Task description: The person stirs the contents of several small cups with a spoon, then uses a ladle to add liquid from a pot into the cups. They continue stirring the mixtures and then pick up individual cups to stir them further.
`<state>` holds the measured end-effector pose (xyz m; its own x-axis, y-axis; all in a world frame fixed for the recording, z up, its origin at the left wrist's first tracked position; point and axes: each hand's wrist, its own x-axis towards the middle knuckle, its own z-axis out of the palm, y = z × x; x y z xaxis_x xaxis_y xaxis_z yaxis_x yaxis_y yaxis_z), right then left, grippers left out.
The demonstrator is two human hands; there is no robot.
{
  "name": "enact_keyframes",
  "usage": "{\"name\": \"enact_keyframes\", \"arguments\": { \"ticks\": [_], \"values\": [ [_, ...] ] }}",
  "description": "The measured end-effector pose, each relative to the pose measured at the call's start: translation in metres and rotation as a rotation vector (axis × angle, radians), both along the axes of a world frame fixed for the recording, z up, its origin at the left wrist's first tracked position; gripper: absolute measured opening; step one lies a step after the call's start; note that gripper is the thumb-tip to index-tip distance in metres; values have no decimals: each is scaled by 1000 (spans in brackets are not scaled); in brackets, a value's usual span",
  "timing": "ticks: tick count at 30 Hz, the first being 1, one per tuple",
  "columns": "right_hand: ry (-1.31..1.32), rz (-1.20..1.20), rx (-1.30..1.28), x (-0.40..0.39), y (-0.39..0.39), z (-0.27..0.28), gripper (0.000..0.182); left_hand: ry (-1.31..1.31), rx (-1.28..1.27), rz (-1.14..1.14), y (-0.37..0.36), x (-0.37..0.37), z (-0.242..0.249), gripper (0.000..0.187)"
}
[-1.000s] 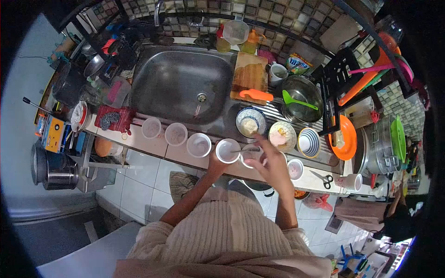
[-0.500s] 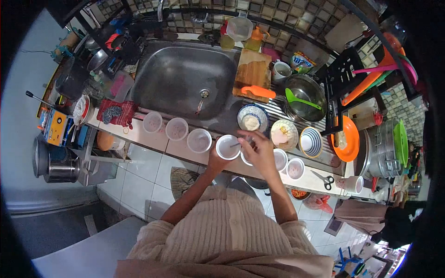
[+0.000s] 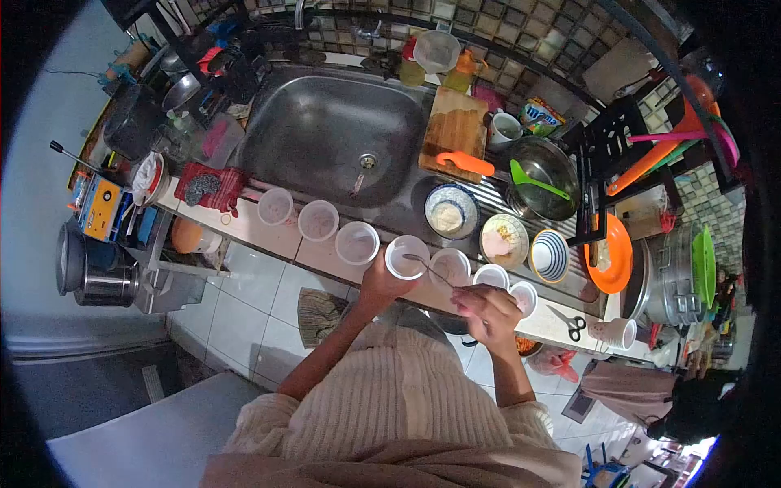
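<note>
A steel sink (image 3: pixel 313 134) sits left of upper centre, a red cloth (image 3: pixel 228 189) at left, scissors (image 3: pixel 574 323) lower right.

Left hand (image 3: pixel 386 285) is gripping plastic cup (image 3: pixel 406 267) by counter (image 3: pixel 321 262) edge — right hand (image 3: pixel 488 314) is holding spoon (image 3: pixel 431 269), tip hovering over cup's mouth — other cups (image 3: pixel 357 244) are flanking it.

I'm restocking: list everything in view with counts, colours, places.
Cups: seven, whitish, front row
Stacked cups: several, whitish, counter's right
Spoon: one, metallic, over middle cup
Sink: one, grey, behind cups
Bowls: several, patterned, right of sink
Scissors: one, black-handled, near stacked cups
Board: one, brown, beside sink
Pot: one, metallic, near board
Utensil: one, green, in pot
Plate: one, orange, beside bowls
Other clutter: uncountable, mixed, edges
Left hand: one, bare, holding middle cup
Right hand: one, bare, holding spoon
</note>
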<state>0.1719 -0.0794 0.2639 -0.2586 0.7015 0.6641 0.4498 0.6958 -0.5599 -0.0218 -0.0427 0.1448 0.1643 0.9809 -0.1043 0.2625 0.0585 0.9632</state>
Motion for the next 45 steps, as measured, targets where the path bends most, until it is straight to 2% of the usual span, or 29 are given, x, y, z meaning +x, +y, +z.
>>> {"name": "enact_keyframes", "arguments": {
  "ticks": [2,4,5,7,9,10,12,13,15,19,20,21,23,25,27,28,29,33,37,45],
  "values": [
    [50,-24,19,2,-3,-10,5,-14,95,30,-10,-5,-25,74],
    [443,-156,-264,2,-4,-17,13,-29,190,60,-18,-7,-21,76],
    [443,-157,-263,3,-2,-16,13,40,245,71,-22,-9,-19,75],
    [786,-317,-459,1,11,-9,25,110,303,81,-27,-14,-17,74],
    [826,-337,-515,9,20,-13,28,14,238,38,-32,-22,-24,65],
    [899,-345,-546,12,23,-13,27,15,240,39,-33,-24,-12,65],
    [1017,-349,-576,20,27,-17,24,-12,56,36,-39,-29,11,53],
    [1017,-347,-573,25,30,-16,24,-12,59,36,-40,-33,12,53],
    [1062,-374,-562,36,35,-14,24,-178,-142,86,-45,-42,13,43],
    [938,-425,-494,59,49,-15,23,-186,-114,168,-54,-52,24,35],
    [831,-436,-509,68,53,-21,21,-79,-91,177,-55,-52,30,33],
    [832,-434,-508,73,58,-27,21,28,-68,186,-55,-53,34,30],
    [682,-433,-495,79,67,-38,20,-4,-71,185,-60,-59,19,28],
    [663,-403,-480,80,73,-43,20,-39,-72,180,-63,-65,9,27],
    [290,-458,-498,76,76,-42,21,29,-121,60,-64,-70,4,27],
    [126,-435,-461,76,79,-47,28,26,-114,56,-63,-69,3,27],
    [155,-380,-422,77,84,-55,35,53,-132,60,-65,-68,2,28],
    [55,-354,-395,77,92,-62,36,134,-207,42,-63,-67,8,31],
    [40,-337,-427,80,97,-70,36,87,-182,47,-66,-70,-3,32],
    [103,-339,-417,78,98,-70,28,145,-215,-12,-61,-71,-6,31]
  ]
}}
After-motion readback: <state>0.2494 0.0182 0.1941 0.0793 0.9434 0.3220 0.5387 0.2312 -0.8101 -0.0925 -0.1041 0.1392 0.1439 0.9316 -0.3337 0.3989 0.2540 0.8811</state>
